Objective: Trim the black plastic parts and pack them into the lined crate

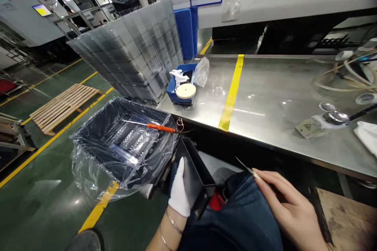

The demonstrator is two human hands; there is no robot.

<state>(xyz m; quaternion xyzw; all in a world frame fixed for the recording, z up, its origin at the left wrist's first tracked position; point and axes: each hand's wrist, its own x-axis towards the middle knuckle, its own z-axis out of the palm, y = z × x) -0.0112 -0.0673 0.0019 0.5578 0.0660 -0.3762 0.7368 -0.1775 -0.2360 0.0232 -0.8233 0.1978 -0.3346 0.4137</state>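
Observation:
My left hand (179, 190), in a white glove, presses flat against the side of a small black box (196, 172) that rests on my lap below the table edge; its fingers lie stretched out. My right hand (290, 208), bare, pinches a thin metal tool, likely tweezers (245, 166), whose tip points up and left toward the black box. My dark blue trousers fill the space between both hands.
A steel table (273, 98) with a yellow stripe (232, 90) carries a blue tray (180, 90) with a round white disc and a plastic bag. A black bin lined with plastic (123, 141) holds clear trays and an orange-handled tool (160, 127). Stacked clear trays (132, 47) lean behind. Cables lie right.

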